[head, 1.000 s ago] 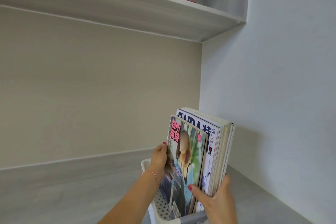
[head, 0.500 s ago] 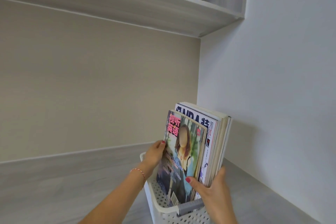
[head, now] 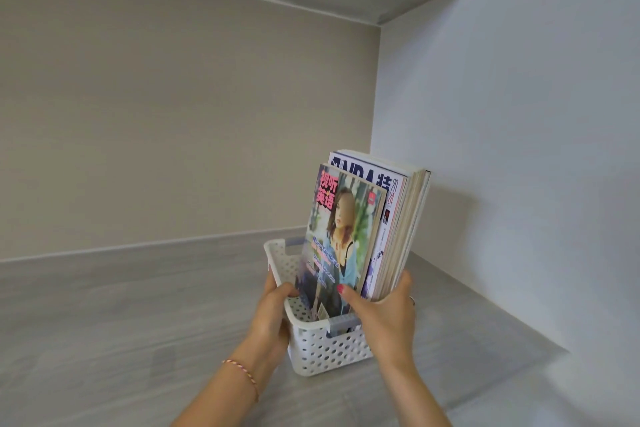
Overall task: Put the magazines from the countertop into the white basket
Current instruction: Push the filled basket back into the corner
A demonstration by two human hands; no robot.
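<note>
The magazines (head: 377,229) stand upright on end in a tight bunch inside the white basket (head: 322,350), rising well above its rim — the front one, smaller, shows a woman's portrait with pink Chinese lettering; behind it a taller white cover with large dark letters. The basket is perforated plastic with a grey handle, sitting on the grey countertop (head: 121,322) near the corner.

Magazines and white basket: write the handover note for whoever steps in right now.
Left hand: fingers curled over the white basket's left rim.
Right hand: grips the magazines low down, thumb on the front cover.
Magazines stand upright in the basket, on the countertop near the corner.
Done: the stack is in.
Left: let go; no other magazines in view.
</note>
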